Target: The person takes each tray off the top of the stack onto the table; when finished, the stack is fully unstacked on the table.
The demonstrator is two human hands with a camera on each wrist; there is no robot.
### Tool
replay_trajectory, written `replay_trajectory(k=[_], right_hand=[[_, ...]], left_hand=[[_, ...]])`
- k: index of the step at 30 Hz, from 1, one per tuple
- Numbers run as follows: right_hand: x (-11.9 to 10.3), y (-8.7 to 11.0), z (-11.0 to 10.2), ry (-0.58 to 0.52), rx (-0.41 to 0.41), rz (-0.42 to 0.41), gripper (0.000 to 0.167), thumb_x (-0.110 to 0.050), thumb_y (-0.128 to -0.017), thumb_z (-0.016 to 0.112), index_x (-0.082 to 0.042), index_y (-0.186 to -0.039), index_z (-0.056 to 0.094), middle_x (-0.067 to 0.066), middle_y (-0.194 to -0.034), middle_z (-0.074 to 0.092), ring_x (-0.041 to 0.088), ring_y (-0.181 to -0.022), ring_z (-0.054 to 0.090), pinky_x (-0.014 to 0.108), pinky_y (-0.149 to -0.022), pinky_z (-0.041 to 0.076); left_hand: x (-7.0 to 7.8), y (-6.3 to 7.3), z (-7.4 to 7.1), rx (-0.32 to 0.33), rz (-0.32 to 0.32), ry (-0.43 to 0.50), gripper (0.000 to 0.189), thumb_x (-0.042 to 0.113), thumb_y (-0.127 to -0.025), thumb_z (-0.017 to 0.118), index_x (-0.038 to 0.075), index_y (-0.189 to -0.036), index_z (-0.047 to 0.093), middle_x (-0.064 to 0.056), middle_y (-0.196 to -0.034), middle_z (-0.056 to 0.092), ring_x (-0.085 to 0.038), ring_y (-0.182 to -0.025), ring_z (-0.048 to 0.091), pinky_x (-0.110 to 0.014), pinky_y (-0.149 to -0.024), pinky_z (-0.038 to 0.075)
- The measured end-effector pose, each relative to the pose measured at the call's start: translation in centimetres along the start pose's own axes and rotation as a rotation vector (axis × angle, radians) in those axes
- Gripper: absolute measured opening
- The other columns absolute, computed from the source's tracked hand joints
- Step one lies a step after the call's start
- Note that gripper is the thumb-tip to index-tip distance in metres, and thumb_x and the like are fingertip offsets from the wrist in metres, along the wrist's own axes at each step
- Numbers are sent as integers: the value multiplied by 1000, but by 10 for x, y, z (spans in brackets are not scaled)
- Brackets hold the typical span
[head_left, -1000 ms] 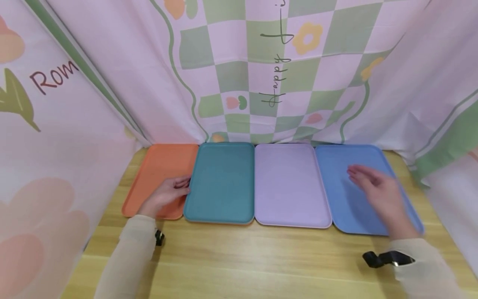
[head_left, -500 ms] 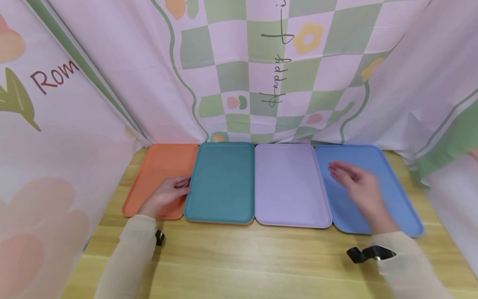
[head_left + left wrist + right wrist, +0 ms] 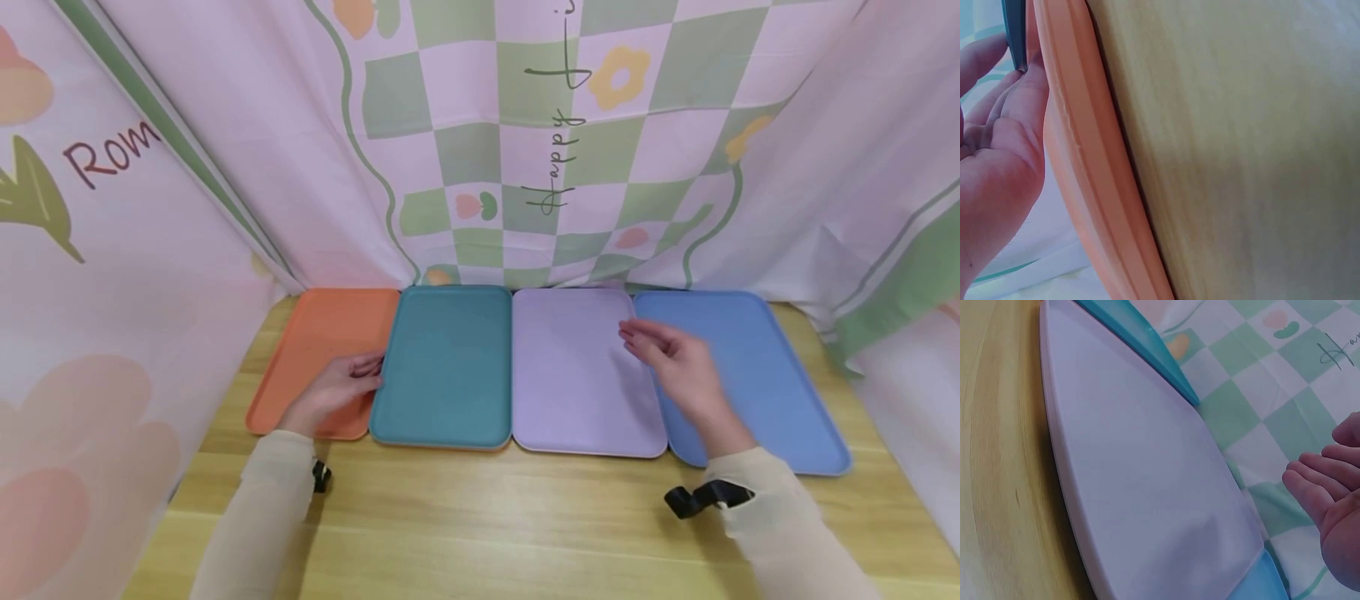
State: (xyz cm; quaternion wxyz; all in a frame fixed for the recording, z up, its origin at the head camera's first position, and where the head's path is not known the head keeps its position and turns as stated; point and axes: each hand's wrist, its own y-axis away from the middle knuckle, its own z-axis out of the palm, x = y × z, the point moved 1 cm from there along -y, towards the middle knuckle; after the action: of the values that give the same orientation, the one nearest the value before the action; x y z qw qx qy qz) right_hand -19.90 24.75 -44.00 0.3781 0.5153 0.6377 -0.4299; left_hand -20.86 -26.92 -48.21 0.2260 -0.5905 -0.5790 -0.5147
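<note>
Four trays would be too exact a tally; several rectangular trays lie side by side in the head view. My left hand [image 3: 337, 390] is over the orange tray [image 3: 330, 325] and pinches the left rim of the teal tray [image 3: 450, 367]. The left wrist view has the teal rim [image 3: 1016, 34] between thumb and fingers. A thin orange edge shows under the teal tray's front. My right hand [image 3: 678, 362] hovers, fingers relaxed and holding nothing, where the lavender tray [image 3: 573, 383] meets the blue tray [image 3: 757, 375]. In the right wrist view the hand [image 3: 1335, 494] is apart from the lavender tray.
The trays stand on a wooden table [image 3: 480, 517], their far edges near a checked curtain [image 3: 525, 167]. More printed cloth [image 3: 127, 250] hangs at the left and at the right. Bare wood lies in front of the trays.
My right hand has moved left from over the blue tray to the border of the lavender tray. My left hand and the trays have stayed in place.
</note>
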Motion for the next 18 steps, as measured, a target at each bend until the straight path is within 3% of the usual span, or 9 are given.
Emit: replay_trajectory(k=[8, 15, 18], right_hand=[[-5, -8, 22, -61, -42, 3, 43, -11, -112, 57, 11, -149, 57, 36, -147, 61, -13, -114, 68, 12, -99, 56], [-8, -14, 42, -4, -40, 0, 40, -12, -111, 61, 9, -145, 63, 32, -140, 68, -21, -102, 65, 5, -94, 54], [-9, -16, 50, 18, -44, 17, 40, -14, -111, 61, 7, -145, 64, 28, -140, 70, -10, -108, 71, 5, -93, 54]], left_hand=[[1, 1, 0, -2, 6, 13, 63, 8, -109, 62, -2, -166, 37, -26, -171, 38, -39, -161, 35, -51, -126, 42], [1, 1, 0, -2, 4, -6, 63, 10, -109, 63, -2, -166, 38, -25, -170, 39, -40, -161, 37, -52, -126, 42], [1, 1, 0, -3, 8, -10, 63, 11, -109, 63, -2, -166, 38, -26, -170, 39, -40, -160, 37, -52, -126, 42]])
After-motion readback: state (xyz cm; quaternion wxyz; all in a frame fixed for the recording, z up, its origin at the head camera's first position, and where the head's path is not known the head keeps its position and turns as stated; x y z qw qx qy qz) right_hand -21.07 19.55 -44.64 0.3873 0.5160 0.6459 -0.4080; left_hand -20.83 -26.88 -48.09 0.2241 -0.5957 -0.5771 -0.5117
